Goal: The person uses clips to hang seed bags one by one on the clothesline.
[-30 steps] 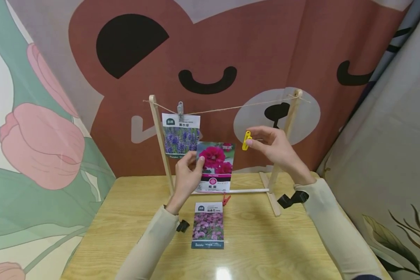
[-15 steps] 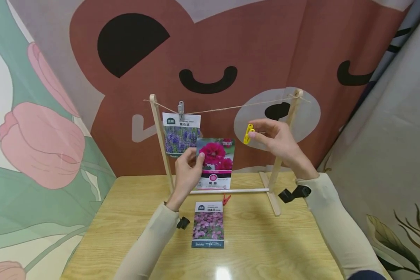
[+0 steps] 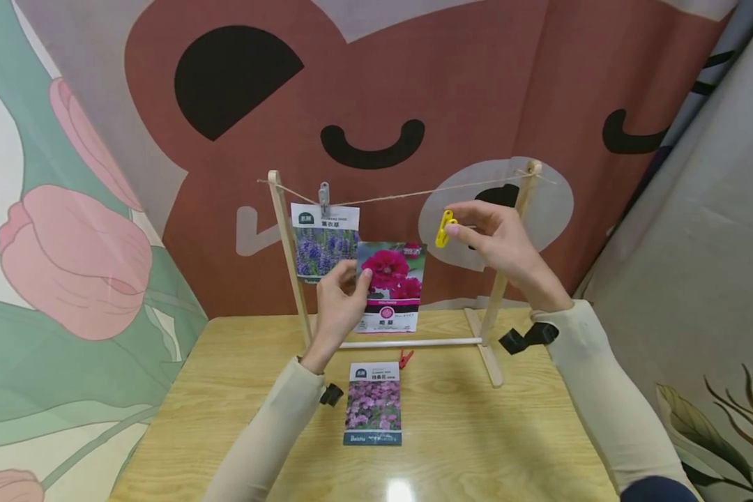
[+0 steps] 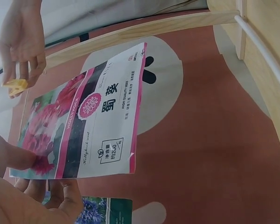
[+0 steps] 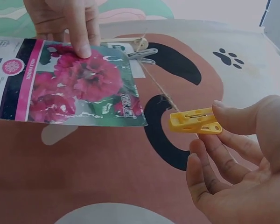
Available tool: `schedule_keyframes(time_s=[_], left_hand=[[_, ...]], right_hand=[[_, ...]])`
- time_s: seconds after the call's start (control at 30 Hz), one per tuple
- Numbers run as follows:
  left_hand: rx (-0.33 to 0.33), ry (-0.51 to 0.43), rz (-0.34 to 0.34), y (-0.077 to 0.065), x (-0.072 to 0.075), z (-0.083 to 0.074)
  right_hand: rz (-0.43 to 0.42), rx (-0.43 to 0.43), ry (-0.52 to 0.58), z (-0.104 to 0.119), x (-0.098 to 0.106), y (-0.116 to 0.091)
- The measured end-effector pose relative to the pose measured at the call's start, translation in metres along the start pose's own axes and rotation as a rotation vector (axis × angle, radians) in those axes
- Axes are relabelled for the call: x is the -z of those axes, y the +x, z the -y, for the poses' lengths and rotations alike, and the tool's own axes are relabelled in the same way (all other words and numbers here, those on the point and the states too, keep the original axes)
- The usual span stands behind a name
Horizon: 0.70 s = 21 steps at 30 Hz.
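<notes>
"Right wrist view: what are you holding?"

"My right hand (image 5: 249,161) pinches a yellow clothespin (image 5: 182,123); my left hand (image 3: 341,301) grips the hollyhock seed packet (image 3: 394,279), raised, below the twine (image 3: 401,196) in the head view."

"Which step?"

"Lining up to hang it, I judge; next calls for bringing its top edge to the twine and squeezing the clothespin open."

"Obstacles?"

"The lavender packet (image 3: 323,247), hung by a grey clip (image 3: 324,199), crowds my left hand. A red clothespin (image 3: 405,358) lies on the table (image 3: 464,432)."
</notes>
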<state>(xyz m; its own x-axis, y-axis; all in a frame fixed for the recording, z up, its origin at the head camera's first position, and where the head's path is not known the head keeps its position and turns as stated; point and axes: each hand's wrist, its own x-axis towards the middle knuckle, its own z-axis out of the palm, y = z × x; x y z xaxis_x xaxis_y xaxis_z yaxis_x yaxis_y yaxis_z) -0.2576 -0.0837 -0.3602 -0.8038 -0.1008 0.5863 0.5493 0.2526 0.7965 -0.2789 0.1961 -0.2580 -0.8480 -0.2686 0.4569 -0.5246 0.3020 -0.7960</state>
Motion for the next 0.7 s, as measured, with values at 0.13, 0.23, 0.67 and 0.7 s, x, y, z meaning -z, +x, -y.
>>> schedule_keyframes(time_s=[0.13, 0.23, 0.67, 0.7], left_hand=[[-0.019, -0.008, 0.004, 0.001, -0.002, -0.001], [-0.023, -0.022, 0.001, 0.002, -0.003, -0.002], [-0.001, 0.005, -0.018, 0.01, -0.01, -0.006], [-0.004, 0.003, -0.021, 0.011, -0.01, -0.006]], right_hand=[[-0.018, 0.002, -0.012, 0.004, 0.004, 0.002], [-0.018, 0.014, -0.008, 0.008, 0.005, 0.004], [-0.021, 0.074, -0.051, 0.017, 0.002, 0.01], [-0.022, 0.081, -0.052, 0.018, 0.001, 0.011]])
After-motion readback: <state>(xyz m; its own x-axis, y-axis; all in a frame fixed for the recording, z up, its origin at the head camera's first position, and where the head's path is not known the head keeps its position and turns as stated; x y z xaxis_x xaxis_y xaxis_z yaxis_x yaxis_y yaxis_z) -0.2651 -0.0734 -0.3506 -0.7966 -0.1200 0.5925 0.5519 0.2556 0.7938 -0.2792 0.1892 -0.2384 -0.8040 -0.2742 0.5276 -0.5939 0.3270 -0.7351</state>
